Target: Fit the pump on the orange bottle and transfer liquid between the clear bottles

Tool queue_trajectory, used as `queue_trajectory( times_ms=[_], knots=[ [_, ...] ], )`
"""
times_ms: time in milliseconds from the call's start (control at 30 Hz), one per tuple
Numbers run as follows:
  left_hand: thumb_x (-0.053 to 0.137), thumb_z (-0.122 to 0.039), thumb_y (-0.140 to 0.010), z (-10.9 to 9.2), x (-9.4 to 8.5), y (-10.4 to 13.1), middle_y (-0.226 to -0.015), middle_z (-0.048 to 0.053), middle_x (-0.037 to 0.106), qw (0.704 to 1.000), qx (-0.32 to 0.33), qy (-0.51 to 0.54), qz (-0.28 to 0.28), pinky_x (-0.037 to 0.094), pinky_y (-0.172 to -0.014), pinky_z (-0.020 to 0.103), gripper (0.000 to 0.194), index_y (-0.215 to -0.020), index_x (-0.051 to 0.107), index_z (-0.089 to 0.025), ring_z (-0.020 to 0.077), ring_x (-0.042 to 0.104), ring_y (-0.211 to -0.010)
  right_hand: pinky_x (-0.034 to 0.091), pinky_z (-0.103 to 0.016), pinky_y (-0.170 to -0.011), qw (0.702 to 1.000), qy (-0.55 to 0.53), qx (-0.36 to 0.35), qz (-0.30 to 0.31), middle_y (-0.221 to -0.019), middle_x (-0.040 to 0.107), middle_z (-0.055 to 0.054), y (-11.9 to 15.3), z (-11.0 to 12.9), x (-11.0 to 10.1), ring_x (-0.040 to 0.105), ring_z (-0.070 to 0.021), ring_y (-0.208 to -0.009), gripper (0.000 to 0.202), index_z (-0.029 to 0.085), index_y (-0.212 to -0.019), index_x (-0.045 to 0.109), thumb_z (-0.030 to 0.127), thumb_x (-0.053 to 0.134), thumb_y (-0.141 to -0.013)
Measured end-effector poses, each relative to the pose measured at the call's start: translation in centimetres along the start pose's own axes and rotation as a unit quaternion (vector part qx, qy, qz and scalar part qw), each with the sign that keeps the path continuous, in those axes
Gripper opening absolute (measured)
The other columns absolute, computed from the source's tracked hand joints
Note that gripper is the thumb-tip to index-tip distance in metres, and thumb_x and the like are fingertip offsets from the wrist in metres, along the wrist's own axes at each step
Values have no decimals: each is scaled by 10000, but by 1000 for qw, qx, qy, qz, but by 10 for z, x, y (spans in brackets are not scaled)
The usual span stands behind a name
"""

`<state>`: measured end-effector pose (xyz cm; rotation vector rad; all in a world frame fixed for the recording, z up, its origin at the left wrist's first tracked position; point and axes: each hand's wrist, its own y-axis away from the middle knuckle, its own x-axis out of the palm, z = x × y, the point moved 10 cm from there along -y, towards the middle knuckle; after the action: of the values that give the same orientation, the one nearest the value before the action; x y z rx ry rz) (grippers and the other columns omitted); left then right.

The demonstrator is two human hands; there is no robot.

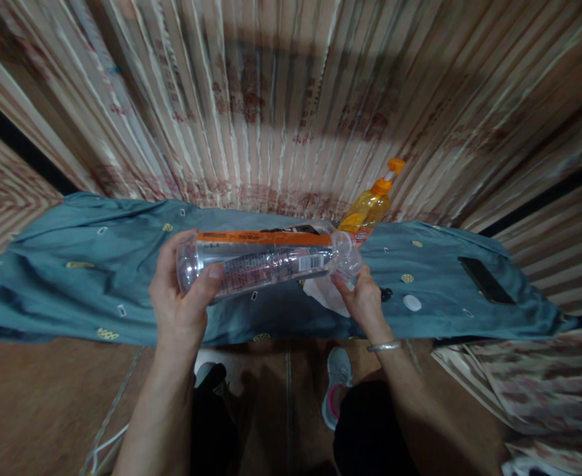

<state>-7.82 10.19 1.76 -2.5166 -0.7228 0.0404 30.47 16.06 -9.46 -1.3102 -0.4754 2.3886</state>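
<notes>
Sideways, a clear plastic bottle (271, 261) with an orange and silver label sits between the two hands. The left hand (179, 281) holds tight to the wide end, with its thumb on the front; its other fingers are mostly hidden. The right hand (365, 301) grips the narrow end, its fingers close around it. Just past the right fingers is a yellow pump bottle (368, 210) with an orange top. A white cloth or paper (327, 296) lies beside the right thumb, and a black phone (486, 279) lies farther off, to the right of those fingers.
</notes>
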Motion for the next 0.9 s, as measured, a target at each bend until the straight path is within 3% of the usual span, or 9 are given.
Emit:
queue_trajectory(
  times_ms=[367,900],
  knots=[
    [869,-563,-601,0,0,0,-966,-36,725,1000,-2,-8,-1,452,-762,293,602,-1106,753,-258,160,627,-838,556,-399,-766,1000,1,-3,-3,-1010,736,-165,0,1,-1,713,-301,-904,586,150,-1212,546,652,500,-913],
    [786,-570,-688,-4,4,1,-1009,3,689,998,20,-47,19,481,-780,344,562,-1137,699,-244,209,631,-881,547,-397,-760,1000,6,2,3,-1020,738,-167,0,1,0,712,-304,-905,566,146,-1207,536,631,520,-915]
  ],
)
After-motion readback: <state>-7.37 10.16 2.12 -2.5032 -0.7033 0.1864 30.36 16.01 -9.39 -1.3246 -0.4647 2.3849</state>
